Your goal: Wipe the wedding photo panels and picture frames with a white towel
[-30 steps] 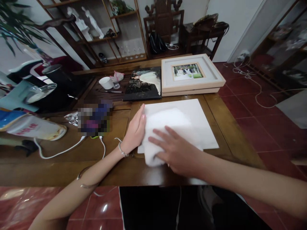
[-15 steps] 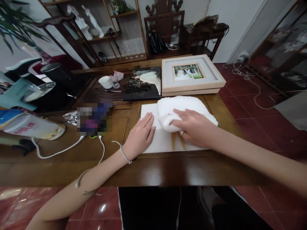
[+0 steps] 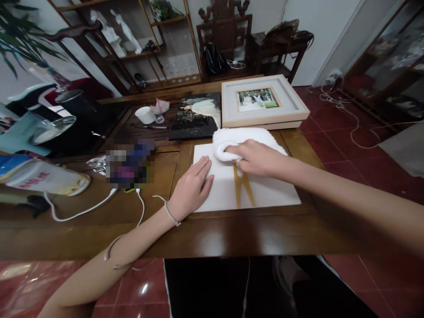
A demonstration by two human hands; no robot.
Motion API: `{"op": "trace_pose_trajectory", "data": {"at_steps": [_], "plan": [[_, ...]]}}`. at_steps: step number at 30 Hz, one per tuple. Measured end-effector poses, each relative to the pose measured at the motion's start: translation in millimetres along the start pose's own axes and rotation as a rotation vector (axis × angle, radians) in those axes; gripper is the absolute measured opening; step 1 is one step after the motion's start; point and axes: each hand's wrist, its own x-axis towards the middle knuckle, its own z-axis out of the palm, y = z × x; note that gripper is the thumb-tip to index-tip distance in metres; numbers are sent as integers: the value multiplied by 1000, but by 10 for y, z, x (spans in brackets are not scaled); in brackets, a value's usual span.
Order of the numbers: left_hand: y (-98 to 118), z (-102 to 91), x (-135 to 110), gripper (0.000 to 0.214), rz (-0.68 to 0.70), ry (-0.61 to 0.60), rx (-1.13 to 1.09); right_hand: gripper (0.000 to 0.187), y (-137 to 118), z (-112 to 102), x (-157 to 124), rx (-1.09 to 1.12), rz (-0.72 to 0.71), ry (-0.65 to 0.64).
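Observation:
A white board [image 3: 212, 196] with a yellow A-shaped piece [image 3: 244, 187] on its face lies flat before me on the wooden table [image 3: 212, 238]. My left hand [image 3: 194, 187] rests on the board's left edge, palm down with fingers stretched out. Bunched in my right hand [image 3: 256, 157] is a folded white towel [image 3: 261, 135], which lies over the far part of the board. The towel and hand hide the board's far side and the top of the yellow piece. Some of my right fingers are tucked into the towel's fold.
Behind the board are a dark photo panel [image 3: 195, 115] and stacked pale frames [image 3: 285, 104] holding a picture. To the left are a white cup [image 3: 145, 115], a white cable [image 3: 79, 214], a snack bag [image 3: 46, 176] and a blurred-out object [image 3: 130, 163].
My right hand has moved the towel away from me and slightly left, uncovering more of the yellow piece and the board's near right corner. My left hand stays in place.

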Motion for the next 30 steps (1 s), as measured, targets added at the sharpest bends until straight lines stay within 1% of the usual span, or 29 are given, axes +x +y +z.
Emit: {"op": "trace_pose_trajectory", "data": {"at_steps": [3, 5, 7, 8, 10, 13, 16, 18, 21, 23, 27, 30], "plan": [[-12, 23, -4, 44, 6, 9, -15, 38, 276, 7, -257, -60, 65, 30], [-14, 37, -2, 43, 0, 18, -44, 40, 438, 56, -431, -121, 78, 72], [-16, 48, 2, 42, -5, 24, -68, 39, 526, 133, -601, -159, 52, 127], [-16, 53, 4, 42, -5, 26, -74, 37, 530, 177, -687, -161, 18, 148], [-18, 59, 8, 41, -6, 31, -78, 34, 453, 264, -863, -143, -77, 163], [-20, 61, 9, 40, -1, 42, -80, 33, 192, 362, -1139, -92, -228, 153], [-20, 61, 9, 40, 4, 44, -73, 29, -46, 406, -1370, -46, -317, 149], [-21, 59, 9, 40, 8, 36, -62, 28, -88, 412, -1444, -29, -341, 146], [-27, 52, 9, 41, 19, 21, -46, 36, 46, 389, -1383, -43, -322, 157], [-32, 44, 8, 41, 21, 17, -40, 41, 224, 348, -1236, -68, -285, 137], [-39, 25, 6, 40, 19, 25, -39, 39, 605, 240, -861, -105, -150, 110], [-36, 15, 5, 38, 8, 29, -35, 43, 770, 201, -703, -112, -57, 128]]}}
